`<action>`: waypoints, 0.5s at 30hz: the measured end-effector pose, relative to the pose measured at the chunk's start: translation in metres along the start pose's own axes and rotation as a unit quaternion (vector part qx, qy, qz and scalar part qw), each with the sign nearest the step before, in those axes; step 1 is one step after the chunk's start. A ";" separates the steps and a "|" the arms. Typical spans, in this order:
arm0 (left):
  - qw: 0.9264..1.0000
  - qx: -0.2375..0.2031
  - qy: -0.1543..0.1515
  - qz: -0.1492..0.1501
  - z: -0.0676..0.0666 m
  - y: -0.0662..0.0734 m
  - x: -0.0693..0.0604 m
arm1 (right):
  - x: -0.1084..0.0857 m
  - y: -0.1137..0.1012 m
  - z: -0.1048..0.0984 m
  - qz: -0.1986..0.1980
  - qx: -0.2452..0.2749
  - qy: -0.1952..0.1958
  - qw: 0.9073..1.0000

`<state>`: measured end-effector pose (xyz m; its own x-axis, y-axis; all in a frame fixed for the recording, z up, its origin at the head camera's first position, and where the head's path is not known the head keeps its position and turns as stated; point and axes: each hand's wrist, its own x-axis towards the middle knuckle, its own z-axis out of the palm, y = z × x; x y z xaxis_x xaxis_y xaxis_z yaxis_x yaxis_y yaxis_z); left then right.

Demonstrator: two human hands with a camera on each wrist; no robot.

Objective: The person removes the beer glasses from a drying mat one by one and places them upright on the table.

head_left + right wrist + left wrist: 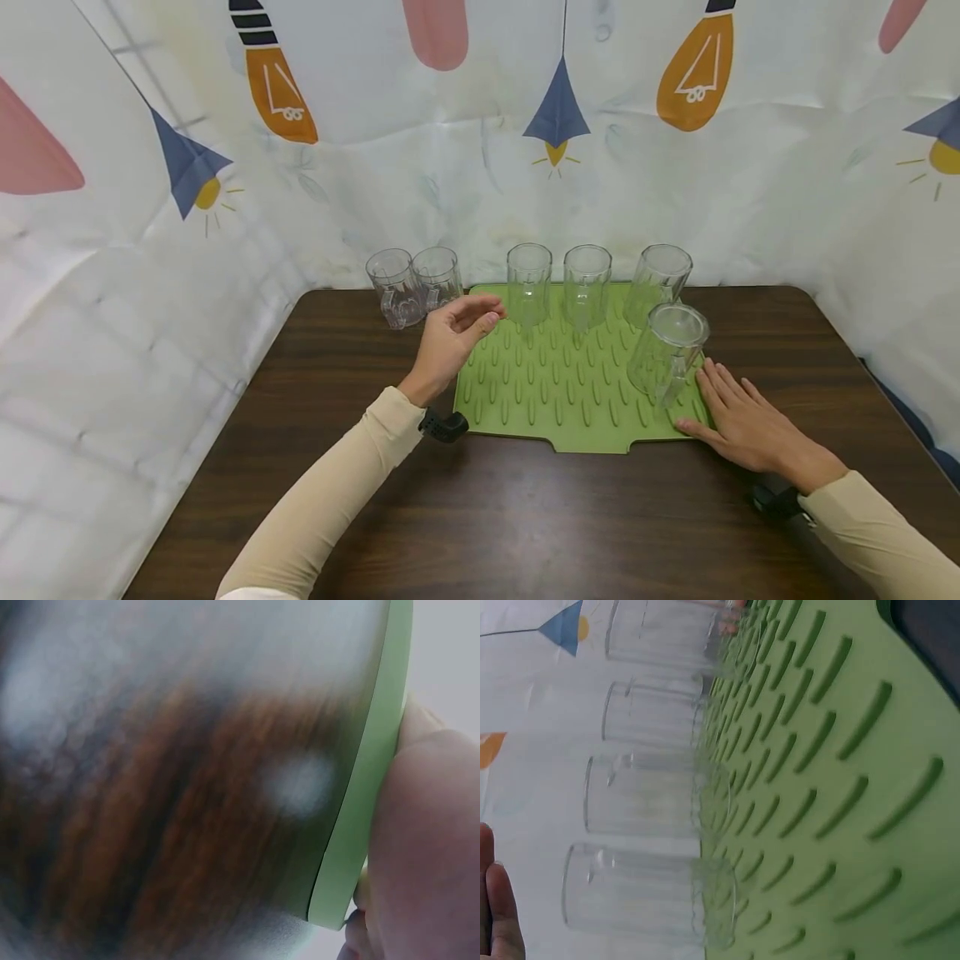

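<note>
From the head view we count six glass mugs [587, 287] — four on one green mat [588, 437], two beside it — on a wooden table [525, 525] before printed cloth [450, 158]; our left hand [453, 337] curves loosely, our right hand [748, 425] lies flat, both empty. The left wrist shows four mugs; the right, the mat's edge.

A creased white curtain [480, 217] hangs behind the dark wood-grain table [555, 517] before you and along both sides, printed with orange light bulbs [682, 112], blue pendant lamps [557, 108] and rounded pink shapes [436, 33]. Light gleams off the tabletop nearest you; at your right, something dark blue [945, 463] shows beyond the edge.
</note>
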<state>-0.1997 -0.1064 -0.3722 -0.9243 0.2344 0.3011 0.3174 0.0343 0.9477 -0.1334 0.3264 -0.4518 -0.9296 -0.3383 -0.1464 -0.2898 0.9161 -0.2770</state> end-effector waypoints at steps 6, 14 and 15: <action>0.999 0.019 -0.030 -0.006 0.025 -0.002 -0.001 | 0.000 0.000 0.000 -0.003 -0.007 0.001 1.000; 0.997 -0.003 -0.079 -0.026 0.061 -0.011 -0.001 | 0.000 0.002 0.000 -0.014 -0.043 0.010 0.999; 0.996 -0.007 -0.086 -0.029 0.066 -0.012 -0.001 | 0.000 0.002 0.000 -0.014 -0.043 0.011 0.999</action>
<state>-0.1888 -0.0427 -0.3912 -0.8911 0.3946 0.2242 0.2605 0.0402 0.9646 -0.1343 0.3284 -0.4529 -0.9250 -0.3609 -0.1191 -0.3340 0.9215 -0.1981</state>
